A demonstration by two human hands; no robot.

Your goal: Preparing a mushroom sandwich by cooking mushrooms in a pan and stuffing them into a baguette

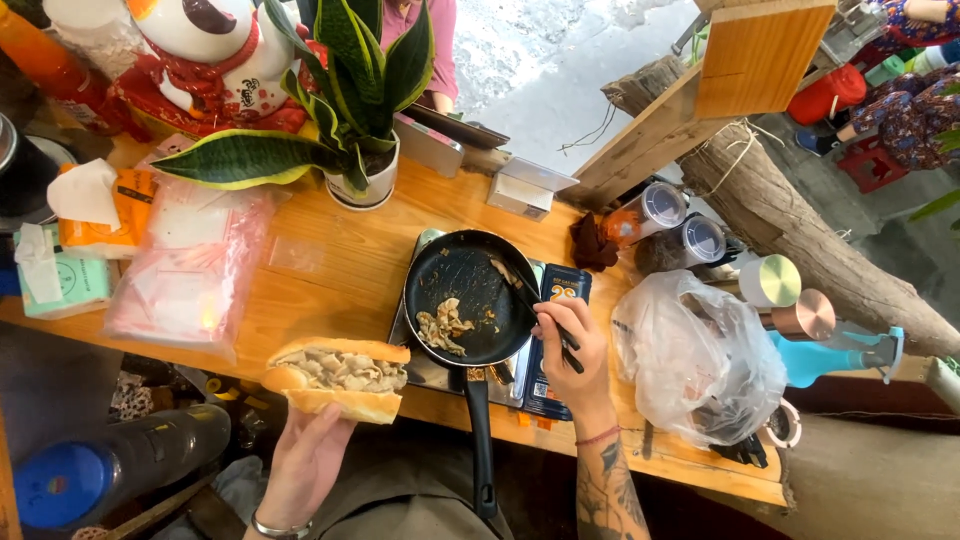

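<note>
Left hand [305, 455] fingers cradle the filled baguette [337, 377]; right hand [575, 340] fingers pinch chopsticks [535, 305] over pan [470, 295].

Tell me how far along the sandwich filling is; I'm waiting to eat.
Mostly done: the split baguette, held in the left hand, is already packed with meat. In hand: the right hand works dark chopsticks in the black frying pan. Left: a small pile of meat and a few strips remain in the pan.
</note>
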